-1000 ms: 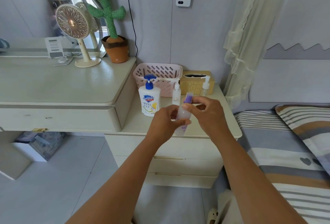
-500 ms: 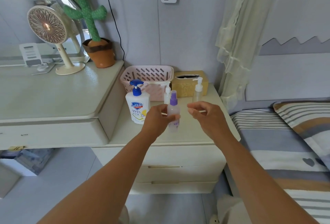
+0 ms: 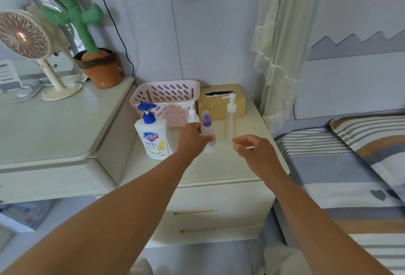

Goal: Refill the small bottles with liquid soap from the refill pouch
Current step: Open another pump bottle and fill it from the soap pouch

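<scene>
My left hand (image 3: 191, 140) grips a small clear spray bottle with a purple top (image 3: 207, 131), standing upright on the nightstand (image 3: 197, 171). My right hand (image 3: 255, 149) hovers to its right with fingers loosely curled and holds nothing. Just behind that hand stands a tall clear pump bottle (image 3: 230, 119). A small white pump bottle (image 3: 192, 115) stands behind my left hand. To the left is a large white soap bottle with a blue pump (image 3: 152, 136). No refill pouch is in view.
A pink slotted basket (image 3: 164, 94) and a yellow tissue box (image 3: 220, 100) sit at the back of the nightstand. A higher dresser (image 3: 50, 125) on the left carries a fan and a cactus toy. A bed (image 3: 350, 176) lies on the right.
The purple-topped bottle has gone from being held up in both hands to standing on the nightstand. My right hand has let go and moved off to the right.
</scene>
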The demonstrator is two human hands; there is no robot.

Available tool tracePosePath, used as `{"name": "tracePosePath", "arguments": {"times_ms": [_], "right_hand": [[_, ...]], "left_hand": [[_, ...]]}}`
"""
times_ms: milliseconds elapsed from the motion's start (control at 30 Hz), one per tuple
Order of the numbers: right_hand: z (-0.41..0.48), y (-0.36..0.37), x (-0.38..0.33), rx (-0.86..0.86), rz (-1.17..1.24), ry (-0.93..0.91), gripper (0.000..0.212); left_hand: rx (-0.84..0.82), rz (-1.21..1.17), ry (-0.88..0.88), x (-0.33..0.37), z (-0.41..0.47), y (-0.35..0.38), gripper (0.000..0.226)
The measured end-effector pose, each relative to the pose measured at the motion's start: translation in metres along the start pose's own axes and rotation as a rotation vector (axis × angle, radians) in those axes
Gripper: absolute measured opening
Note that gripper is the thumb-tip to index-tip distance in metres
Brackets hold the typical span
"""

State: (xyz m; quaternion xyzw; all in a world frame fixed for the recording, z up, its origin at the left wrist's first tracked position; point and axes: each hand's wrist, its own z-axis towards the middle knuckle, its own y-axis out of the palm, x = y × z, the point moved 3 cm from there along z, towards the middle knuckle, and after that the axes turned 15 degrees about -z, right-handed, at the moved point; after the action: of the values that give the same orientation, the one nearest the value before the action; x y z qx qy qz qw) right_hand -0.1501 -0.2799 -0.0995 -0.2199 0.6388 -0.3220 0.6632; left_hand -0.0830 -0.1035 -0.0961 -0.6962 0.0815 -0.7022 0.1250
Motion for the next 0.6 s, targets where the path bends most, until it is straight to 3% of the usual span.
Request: {"name": "tracePosePath", "arguments": {"times_ms": [200, 600], "right_hand": [[0.029, 0.0, 0.014, 0.018, -0.002, 0.062, 0.031], [0.096, -0.008, -0.006, 0.171, -0.093, 0.004, 0.049]], "left_hand": [[0.011, 0.052, -0.027, -0.006, 0.026, 0.02, 0.036], [0.083, 0.1, -0.007, -0.014, 0.053, 0.036, 0.029]]}}
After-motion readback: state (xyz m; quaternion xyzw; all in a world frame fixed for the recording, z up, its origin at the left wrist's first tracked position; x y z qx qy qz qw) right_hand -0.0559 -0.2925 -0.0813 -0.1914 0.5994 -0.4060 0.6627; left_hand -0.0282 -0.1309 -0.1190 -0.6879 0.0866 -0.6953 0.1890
